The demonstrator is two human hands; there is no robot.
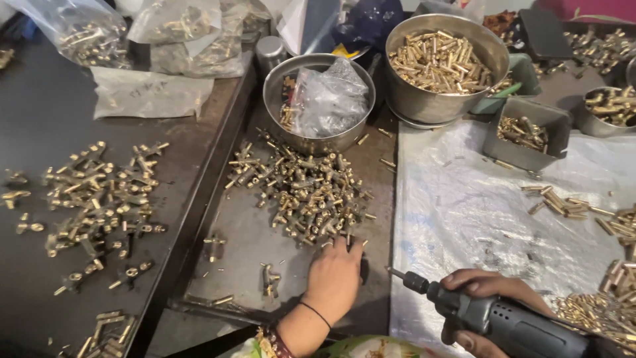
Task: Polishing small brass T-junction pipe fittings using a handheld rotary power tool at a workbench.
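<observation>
A wide dark desk (pixel 46 113) is seen from above, and a metal tray (pixel 248 229) is set in its middle. A sheet of clear plastic (pixel 464 205) is spread over the right part of the desk. Two round metal bowls are placed at the far side: the big bowl (pixel 397 93) is filled with small brass pins, and the smaller bowl (pixel 275 103) just beside it is stuffed with a crumpled plastic bag (pixel 328 96). More bags of brass parts (pixel 86 33) are laid at the far left corner. A big pile of brass fittings (pixel 308 192) is heaped on the tray just in front of the smaller bowl. A second, looser pile (pixel 103 195) is spread on the dark desk to the left. A grey power driver (pixel 503 321) is gripped by the right hand (pixel 480 295), whose fingers are wrapped around its body, and its thin tip is pointed to the left, near the other hand. The left hand (pixel 334 275) is laid flat on the tray with its fingers loosely spread, and its fingertips are touching the near edge of the big pile of fittings. A thin black band (pixel 317 313) is worn on the left wrist.
</observation>
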